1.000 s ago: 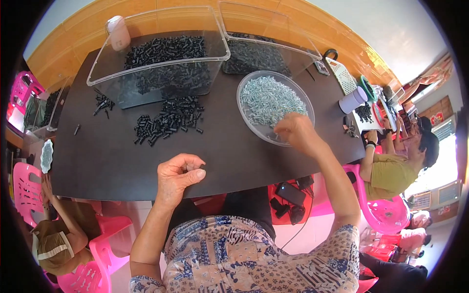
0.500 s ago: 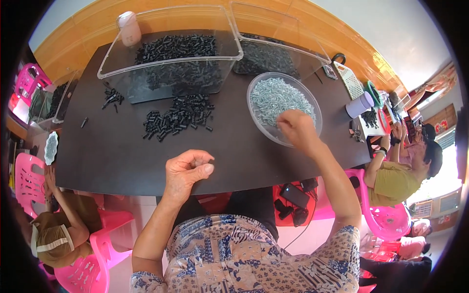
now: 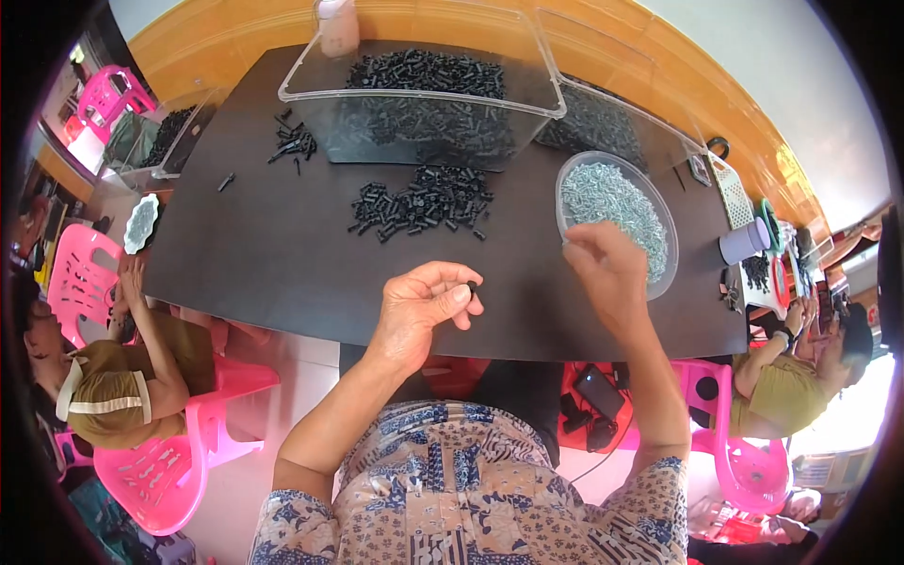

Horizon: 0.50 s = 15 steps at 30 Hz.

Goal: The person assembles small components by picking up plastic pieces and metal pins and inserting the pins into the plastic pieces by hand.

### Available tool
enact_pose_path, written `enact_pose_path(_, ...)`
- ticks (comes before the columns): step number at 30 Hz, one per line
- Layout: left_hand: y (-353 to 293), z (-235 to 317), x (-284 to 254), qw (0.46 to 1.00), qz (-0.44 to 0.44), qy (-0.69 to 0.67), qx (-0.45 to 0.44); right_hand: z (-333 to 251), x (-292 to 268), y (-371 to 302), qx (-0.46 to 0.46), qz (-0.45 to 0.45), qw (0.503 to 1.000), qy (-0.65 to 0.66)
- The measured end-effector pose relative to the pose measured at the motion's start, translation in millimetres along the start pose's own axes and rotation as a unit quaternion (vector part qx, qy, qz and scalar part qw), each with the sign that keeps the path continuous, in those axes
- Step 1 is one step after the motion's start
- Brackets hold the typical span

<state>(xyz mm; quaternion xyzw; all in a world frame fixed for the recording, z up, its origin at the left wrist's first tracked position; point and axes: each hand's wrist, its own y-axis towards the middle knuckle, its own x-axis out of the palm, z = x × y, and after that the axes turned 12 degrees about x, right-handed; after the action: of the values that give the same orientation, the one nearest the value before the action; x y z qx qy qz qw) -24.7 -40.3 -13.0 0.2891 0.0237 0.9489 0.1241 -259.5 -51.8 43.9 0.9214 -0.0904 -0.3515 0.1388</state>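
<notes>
My left hand is closed in a pinch over the near part of the dark table. A small black plastic piece pokes out between its thumb and fingers. At the left rim of a round clear tub, my right hand has its thumb and fingertips drawn together; whatever they hold is too small or hidden to make out. Many small silvery metal pieces, screw-like in shape, fill the tub. Beyond my left hand lies a loose heap of short black tubular pieces.
A large clear bin of black pieces stands at the back, beside a second clear bin. A smaller black cluster lies left. A lilac cup stands at right. People sit on pink chairs at both sides.
The view has shifted, so the table things sit further right. My right hand has drawn back from over the metal pieces to the tub's left rim. The black piece in my left hand now shows.
</notes>
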Motion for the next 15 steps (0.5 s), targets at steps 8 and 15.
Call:
enact_pose_path(8, -5, -2, -1, 1.0, 0.008, -0.013, 0.011, -30, 37, -25, 0.014, -0.08, 0.993, 0.09)
enact_pose_path(15, -3, 1, -1, 0.999, 0.025, -0.034, 0.03, -38, 49, -39, 0.09, -0.099, 0.975, 0.178)
